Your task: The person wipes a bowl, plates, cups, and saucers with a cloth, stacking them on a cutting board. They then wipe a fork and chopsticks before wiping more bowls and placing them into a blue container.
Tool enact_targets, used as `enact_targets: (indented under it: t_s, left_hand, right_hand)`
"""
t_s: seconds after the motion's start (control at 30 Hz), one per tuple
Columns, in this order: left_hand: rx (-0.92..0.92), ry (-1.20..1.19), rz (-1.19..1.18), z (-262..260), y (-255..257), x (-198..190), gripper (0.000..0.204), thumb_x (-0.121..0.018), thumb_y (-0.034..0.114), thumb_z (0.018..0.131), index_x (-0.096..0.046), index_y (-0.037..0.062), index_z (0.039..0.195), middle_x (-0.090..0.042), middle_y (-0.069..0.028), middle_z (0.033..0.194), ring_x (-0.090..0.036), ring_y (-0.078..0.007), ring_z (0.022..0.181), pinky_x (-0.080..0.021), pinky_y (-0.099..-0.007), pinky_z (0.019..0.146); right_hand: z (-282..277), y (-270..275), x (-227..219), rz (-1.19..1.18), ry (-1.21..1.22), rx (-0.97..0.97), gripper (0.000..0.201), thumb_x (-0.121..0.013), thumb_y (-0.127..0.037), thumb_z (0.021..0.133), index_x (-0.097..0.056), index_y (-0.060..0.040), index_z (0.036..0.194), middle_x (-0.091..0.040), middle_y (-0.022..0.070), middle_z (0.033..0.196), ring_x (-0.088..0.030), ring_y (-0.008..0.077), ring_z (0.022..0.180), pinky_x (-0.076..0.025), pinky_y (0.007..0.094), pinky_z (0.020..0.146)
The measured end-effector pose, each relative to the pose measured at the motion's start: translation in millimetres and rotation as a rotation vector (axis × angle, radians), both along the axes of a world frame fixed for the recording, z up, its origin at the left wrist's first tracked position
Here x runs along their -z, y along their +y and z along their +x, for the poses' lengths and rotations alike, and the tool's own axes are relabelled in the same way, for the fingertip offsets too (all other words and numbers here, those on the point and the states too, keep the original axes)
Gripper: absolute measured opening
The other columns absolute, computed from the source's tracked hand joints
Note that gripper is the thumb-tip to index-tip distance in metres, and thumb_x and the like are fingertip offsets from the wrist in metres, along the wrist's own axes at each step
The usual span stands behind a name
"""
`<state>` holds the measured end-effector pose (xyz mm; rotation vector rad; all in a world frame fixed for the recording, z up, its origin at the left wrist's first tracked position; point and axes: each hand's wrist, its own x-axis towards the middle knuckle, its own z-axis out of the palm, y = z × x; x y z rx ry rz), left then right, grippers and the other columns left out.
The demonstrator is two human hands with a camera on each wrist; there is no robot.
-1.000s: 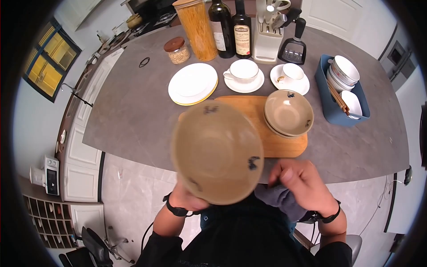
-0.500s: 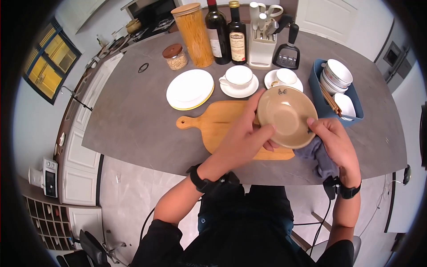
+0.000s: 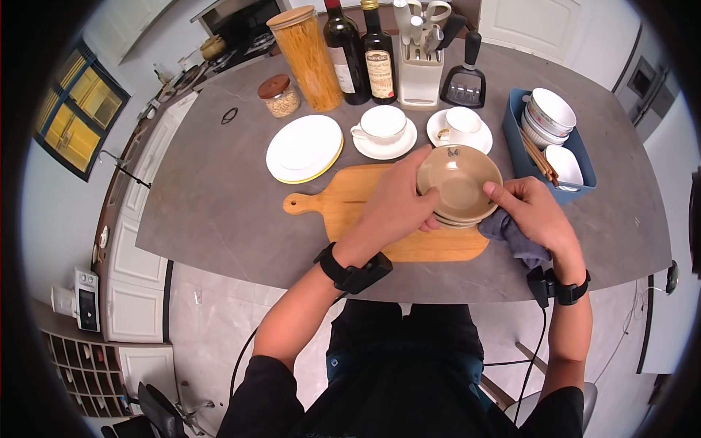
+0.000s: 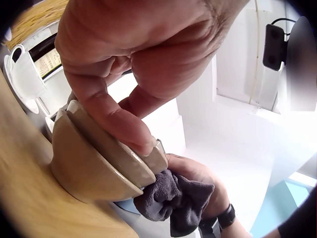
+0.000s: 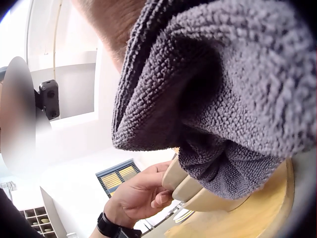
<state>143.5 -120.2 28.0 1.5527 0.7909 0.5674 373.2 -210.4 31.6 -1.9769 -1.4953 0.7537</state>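
A beige bowl [image 3: 458, 175] with a small dark motif tops a stack of matching bowls [image 4: 91, 158], seen from the side in the left wrist view. The stack sits on the right part of a wooden cutting board [image 3: 339, 197]. My left hand [image 3: 398, 198] holds the top bowl by its left rim, thumb inside and fingers outside. At the opposite side, my right hand [image 3: 535, 212] has its thumb on the rim and holds a bunched grey cloth [image 3: 513, 239] against the bowl. This cloth hides most of the right fingers in the right wrist view.
Behind the board stand white plates [image 3: 303, 146], two white cups [image 3: 383, 125] on saucers, bottles [image 3: 380, 69], a pasta jar [image 3: 307, 66] and a knife block [image 3: 420, 77]. A blue basket [image 3: 520, 150] with bowls and chopsticks is at the right.
The bowl was held close to the body by the left hand, then brought forward and right to both hands. It now rests lower, on top of the stacked bowls.
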Motion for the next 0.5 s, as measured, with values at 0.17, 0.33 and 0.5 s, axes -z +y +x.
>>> enact_targets:
  t_s: [0.17, 0.33, 0.5]
  left_hand:
    - [-0.010, 0.040, 0.047, -1.6, 2.5, 2.9, 0.065, -0.056, 0.002, 0.092, -0.035, -0.0059, 0.154, -0.068, -0.0199, 0.111, -0.072, -0.0181, 0.064, -0.059, -0.0299, 0.058]
    - [0.000, 0.076, 0.043, -2.1, 5.2, 1.7, 0.069, -0.059, 0.006, 0.093, -0.033, -0.0036, 0.156, -0.069, -0.0209, 0.111, -0.071, -0.0180, 0.064, -0.059, -0.0304, 0.058]
    - [-0.225, 0.115, 0.238, -34.3, 28.4, 12.6, 0.055, -0.069, 0.014, 0.096, -0.052, -0.0016, 0.145, -0.071, -0.0093, 0.087, -0.069, -0.0129, 0.064, -0.056, -0.0269, 0.059]
  right_hand:
    - [-8.8, -6.1, -0.9, 0.017, -0.049, 0.010, 0.066, -0.064, -0.050, 0.100, -0.060, 0.0104, 0.074, -0.042, 0.0147, 0.056, -0.038, 0.0223, 0.055, -0.040, 0.0408, 0.055]
    - [-7.1, -10.8, -5.3, -0.015, -0.048, -0.035, 0.067, -0.059, -0.051, 0.103, -0.060, 0.0099, 0.075, -0.046, 0.0150, 0.057, -0.041, 0.0214, 0.056, -0.042, 0.0402, 0.057]
    - [9.2, -39.3, 9.9, 0.238, 0.112, -0.051, 0.060, -0.055, -0.049, 0.106, -0.063, 0.0055, 0.082, -0.056, 0.0062, 0.066, -0.046, 0.0107, 0.064, -0.041, 0.0323, 0.059]
